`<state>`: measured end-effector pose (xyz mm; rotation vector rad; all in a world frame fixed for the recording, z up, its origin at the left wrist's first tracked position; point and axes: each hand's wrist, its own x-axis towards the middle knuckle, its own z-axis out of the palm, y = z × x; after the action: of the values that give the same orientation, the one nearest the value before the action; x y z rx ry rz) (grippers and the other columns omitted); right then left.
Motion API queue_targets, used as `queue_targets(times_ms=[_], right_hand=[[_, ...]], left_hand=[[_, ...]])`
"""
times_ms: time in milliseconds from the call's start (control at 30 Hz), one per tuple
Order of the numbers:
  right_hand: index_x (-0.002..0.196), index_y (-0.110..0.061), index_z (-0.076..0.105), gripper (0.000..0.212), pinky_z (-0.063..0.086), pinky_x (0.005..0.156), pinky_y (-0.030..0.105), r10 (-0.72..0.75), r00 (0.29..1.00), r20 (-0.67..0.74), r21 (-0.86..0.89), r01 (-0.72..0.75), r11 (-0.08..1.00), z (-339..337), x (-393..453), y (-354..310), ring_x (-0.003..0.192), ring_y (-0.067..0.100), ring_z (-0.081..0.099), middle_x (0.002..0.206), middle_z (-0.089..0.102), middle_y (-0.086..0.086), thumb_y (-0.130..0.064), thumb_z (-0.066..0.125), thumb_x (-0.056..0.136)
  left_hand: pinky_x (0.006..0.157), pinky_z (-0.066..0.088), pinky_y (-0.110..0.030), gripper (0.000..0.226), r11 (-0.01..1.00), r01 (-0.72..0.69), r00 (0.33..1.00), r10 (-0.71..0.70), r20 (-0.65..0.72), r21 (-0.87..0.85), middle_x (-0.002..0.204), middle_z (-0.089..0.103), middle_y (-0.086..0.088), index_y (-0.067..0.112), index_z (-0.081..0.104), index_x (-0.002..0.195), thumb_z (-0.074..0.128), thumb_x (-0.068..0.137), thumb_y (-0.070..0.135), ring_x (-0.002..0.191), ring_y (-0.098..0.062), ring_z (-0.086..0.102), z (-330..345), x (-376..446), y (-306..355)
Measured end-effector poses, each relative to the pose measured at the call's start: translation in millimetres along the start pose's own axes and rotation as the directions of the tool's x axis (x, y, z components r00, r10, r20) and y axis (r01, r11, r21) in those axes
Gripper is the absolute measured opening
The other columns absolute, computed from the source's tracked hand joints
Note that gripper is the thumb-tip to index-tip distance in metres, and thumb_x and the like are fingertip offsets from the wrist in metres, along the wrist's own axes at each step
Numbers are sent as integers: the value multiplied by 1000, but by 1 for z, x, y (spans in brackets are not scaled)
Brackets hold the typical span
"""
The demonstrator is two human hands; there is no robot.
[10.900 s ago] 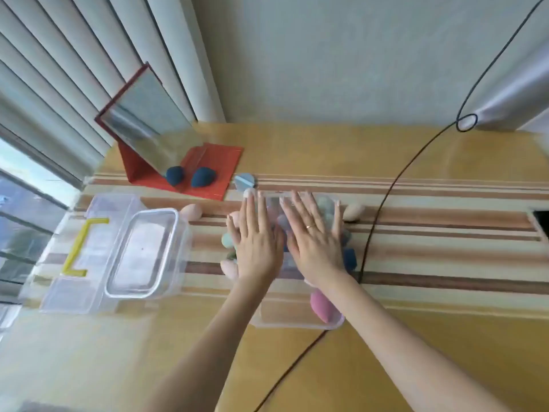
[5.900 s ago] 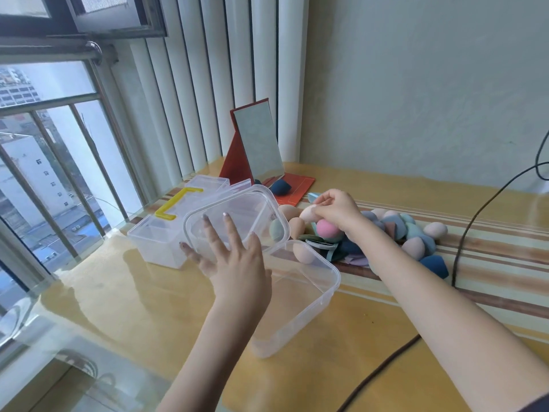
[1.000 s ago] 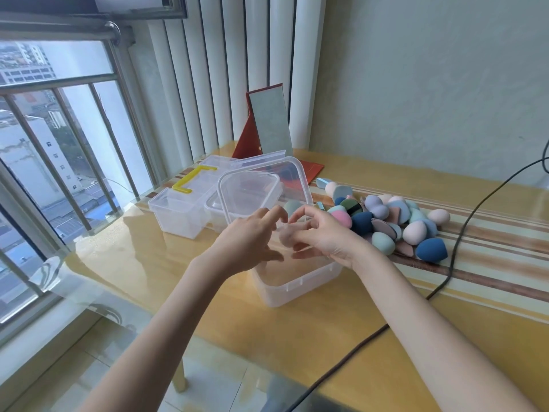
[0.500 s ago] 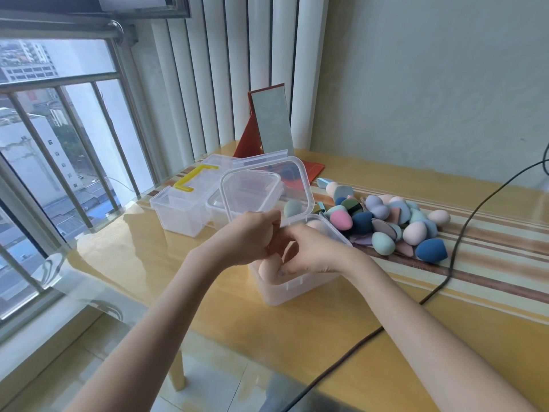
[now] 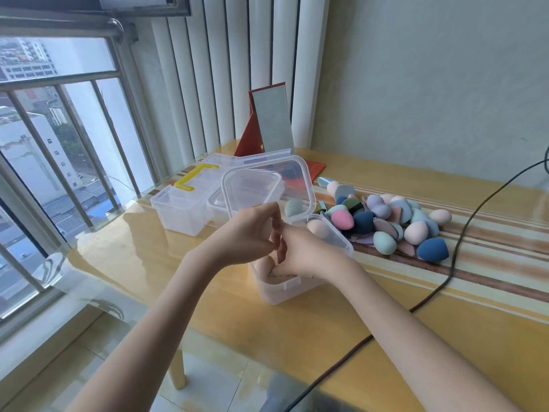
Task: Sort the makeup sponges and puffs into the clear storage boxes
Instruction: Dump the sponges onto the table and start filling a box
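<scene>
Two hands meet over the near clear box, which stands on the wooden table with its hinged lid raised at the far side. The left hand hovers just above the box's left rim, fingers curled around a peach sponge that shows between them. The right hand reaches down into the box from the right; its fingers bend downward inside, but whether they grip anything I cannot tell. Another peach sponge lies inside the box at its far corner, and a further pale one shows through the front wall beneath the hands.

Right of the box, a heap of sponges and puffs lies on a striped runner, with a pink sponge nearest the box and a dark blue sponge at the heap's near right edge. Left of the box and behind it stands a second clear box with a yellow handle. Beyond the box, a red-backed mirror stands near the blinds. A black cable crosses the table right of the box.
</scene>
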<state>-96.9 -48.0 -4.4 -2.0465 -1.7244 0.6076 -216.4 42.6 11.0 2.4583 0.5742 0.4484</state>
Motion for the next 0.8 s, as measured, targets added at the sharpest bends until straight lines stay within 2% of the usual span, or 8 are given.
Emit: queue_targets(times_ms=[100, 233, 333, 400, 500, 600, 700, 800], right_hand=[[84, -10, 59, 21, 52, 65, 33, 13, 1000, 21, 35, -13, 999, 3, 3, 2, 75, 20, 63, 77, 65, 3, -15, 72, 68], [90, -18, 64, 34, 57, 82, 49, 27, 994, 108, 233, -52, 971, 0, 4, 14, 89, 24, 70, 88, 74, 5, -21, 75, 57], [105, -5, 60, 32, 52, 95, 44, -14, 963, 271, 418, -104, 902, -12, -3, 19, 101, 29, 67, 100, 69, 15, 1, 66, 74], [113, -3, 57, 29, 55, 92, 32, -56, 932, 358, 548, -161, 821, -21, -7, 21, 97, 22, 67, 105, 66, 13, 3, 59, 85], [125, -5, 53, 35, 56, 72, 27, -35, 946, 323, 676, -204, 708, -24, -7, 15, 81, 13, 61, 101, 59, 5, -18, 61, 93], [124, -8, 54, 45, 53, 63, 26, 35, 975, 218, 604, -163, 781, -17, -3, 9, 76, 11, 63, 98, 62, 3, -36, 64, 90], [119, -2, 58, 41, 51, 60, 21, 28, 985, 168, 617, -128, 776, -15, -4, 14, 73, 9, 62, 91, 63, 4, -25, 69, 88], [118, 0, 61, 35, 50, 62, 21, 16, 982, 190, 661, -140, 737, -22, -7, 25, 70, 8, 59, 88, 61, 3, -9, 71, 85]], left_hand=[[68, 48, -35, 23, 999, -35, 998, 36, -43, 21, 87, 59, 3, 17, 52, 85, 62, 64, 17, 78, -18, 55, 9, -5, 3], [68, 46, -43, 41, 983, -37, 998, 45, -43, 180, 87, 54, 2, 15, 47, 87, 44, 63, 48, 76, -23, 53, 25, -10, -2], [74, 47, -42, 35, 991, 20, 1000, -19, -10, 132, 94, 56, 2, 14, 48, 94, 63, 70, 35, 81, -22, 54, 24, -11, -4], [75, 46, -37, 39, 992, 29, 999, -33, 33, 121, 98, 54, 2, 13, 46, 98, 71, 71, 28, 83, -20, 52, 21, -11, -4], [74, 45, -35, 38, 986, 22, 994, -39, 101, 167, 103, 49, 1, 11, 42, 98, 69, 72, 19, 88, -19, 50, 20, -9, 1], [76, 48, -34, 38, 982, 26, 990, -52, 132, 186, 102, 44, 3, 16, 39, 94, 68, 71, 14, 90, -16, 50, 20, -6, -1], [79, 48, -36, 42, 993, 17, 988, -34, 152, 116, 102, 44, 4, 20, 37, 94, 67, 67, 9, 92, -19, 51, 19, -5, -4], [82, 49, -37, 53, 993, -7, 978, -17, 208, 118, 110, 46, 3, 21, 36, 107, 68, 67, 7, 96, -19, 50, 17, -5, -4]])
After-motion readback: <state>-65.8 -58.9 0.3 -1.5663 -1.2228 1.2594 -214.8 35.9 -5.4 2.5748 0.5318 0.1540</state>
